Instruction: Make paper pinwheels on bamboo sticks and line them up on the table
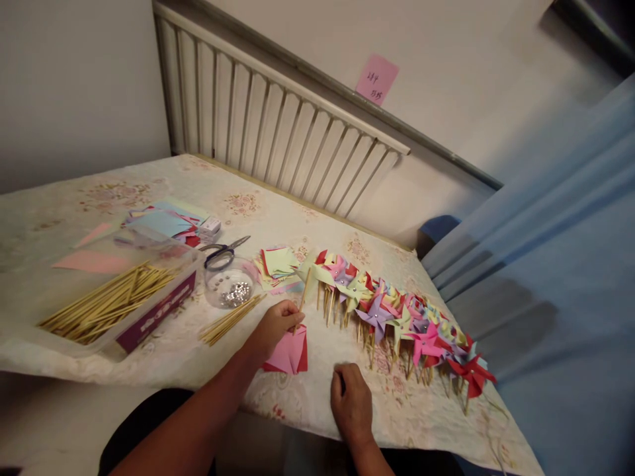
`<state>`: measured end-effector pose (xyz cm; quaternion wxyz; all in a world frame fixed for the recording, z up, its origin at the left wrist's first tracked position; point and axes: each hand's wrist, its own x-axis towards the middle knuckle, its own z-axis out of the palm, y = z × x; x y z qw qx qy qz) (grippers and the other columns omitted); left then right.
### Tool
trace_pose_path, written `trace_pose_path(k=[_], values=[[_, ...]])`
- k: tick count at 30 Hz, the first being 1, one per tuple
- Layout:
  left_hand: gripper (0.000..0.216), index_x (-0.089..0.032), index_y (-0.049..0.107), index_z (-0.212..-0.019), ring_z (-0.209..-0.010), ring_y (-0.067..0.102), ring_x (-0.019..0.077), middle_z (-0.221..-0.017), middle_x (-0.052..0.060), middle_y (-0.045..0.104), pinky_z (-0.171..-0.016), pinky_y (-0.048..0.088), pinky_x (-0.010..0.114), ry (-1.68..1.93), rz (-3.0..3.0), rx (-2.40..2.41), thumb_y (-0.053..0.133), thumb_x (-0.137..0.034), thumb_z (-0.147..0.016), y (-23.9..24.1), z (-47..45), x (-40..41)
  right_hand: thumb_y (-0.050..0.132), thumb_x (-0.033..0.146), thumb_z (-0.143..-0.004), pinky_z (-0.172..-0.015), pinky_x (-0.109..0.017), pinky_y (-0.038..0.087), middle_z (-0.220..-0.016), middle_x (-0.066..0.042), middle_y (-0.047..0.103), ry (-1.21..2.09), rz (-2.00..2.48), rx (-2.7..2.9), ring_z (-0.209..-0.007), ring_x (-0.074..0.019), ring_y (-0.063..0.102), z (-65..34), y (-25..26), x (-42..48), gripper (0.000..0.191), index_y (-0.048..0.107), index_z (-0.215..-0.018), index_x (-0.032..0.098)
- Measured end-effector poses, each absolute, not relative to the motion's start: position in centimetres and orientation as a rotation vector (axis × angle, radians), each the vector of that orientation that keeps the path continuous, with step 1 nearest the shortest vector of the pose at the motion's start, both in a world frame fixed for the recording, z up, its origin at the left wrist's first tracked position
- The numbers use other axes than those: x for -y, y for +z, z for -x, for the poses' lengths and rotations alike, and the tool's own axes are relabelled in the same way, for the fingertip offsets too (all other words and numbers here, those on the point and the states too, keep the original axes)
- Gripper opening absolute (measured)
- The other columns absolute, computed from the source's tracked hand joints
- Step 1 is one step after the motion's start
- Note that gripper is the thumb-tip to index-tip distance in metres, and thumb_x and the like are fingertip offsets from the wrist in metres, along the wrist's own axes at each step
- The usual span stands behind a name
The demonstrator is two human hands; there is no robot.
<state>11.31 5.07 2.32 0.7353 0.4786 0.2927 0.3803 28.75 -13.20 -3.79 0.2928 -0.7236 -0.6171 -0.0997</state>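
Observation:
My left hand (278, 322) pinches a wooden stick that stands nearly upright, with a pale green paper pinwheel (309, 276) at its top, seen partly edge-on. Below those fingers lies a small stack of pink and red paper squares (288, 352) with cut corners. My right hand (353, 402) rests curled near the table's front edge; whatever its fingers hold, if anything, is hidden. To the right, rows of finished-looking paper pinwheels (378, 316) in several colours stand on their sticks.
A clear plastic box (188, 285) of wooden sticks stands at left. Near it are loose sticks (232, 320), a round dish (209, 299) of small metal pins, scissors (221, 256), a small white box (210, 228) and coloured paper piles (278, 262). A radiator (278, 119) lines the wall behind.

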Motion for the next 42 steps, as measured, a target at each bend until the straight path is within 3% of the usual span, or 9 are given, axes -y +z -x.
trace_pose_path(k=[31,42], values=[[0.027,-0.018,0.052,-0.066,-0.052,0.042,0.0091,-0.055,-0.006,0.050,-0.056,0.030,0.025,0.849,-1.045,-0.641,0.071,-0.037,-0.070,2.13,-11.19,-5.00,0.047,0.015,-0.093,-0.069,-0.030,0.046,-0.080,-0.003,0.059,-0.270,1.904,1.639,-0.074,-0.0182,0.057,-28.57,-3.39,13.14,0.014,0.059,-0.089,0.021],[0.031,-0.017,0.055,-0.069,-0.056,0.048,0.0107,-0.062,-0.002,0.056,-0.060,0.036,0.026,0.838,-1.016,-0.637,0.071,-0.044,-0.071,2.52,-11.25,-5.04,0.046,0.016,-0.093,-0.069,-0.030,0.045,-0.079,-0.003,0.058,-0.256,1.921,1.639,-0.074,-0.0186,0.058,-28.63,-3.41,13.14,0.015,0.058,-0.087,0.021]])
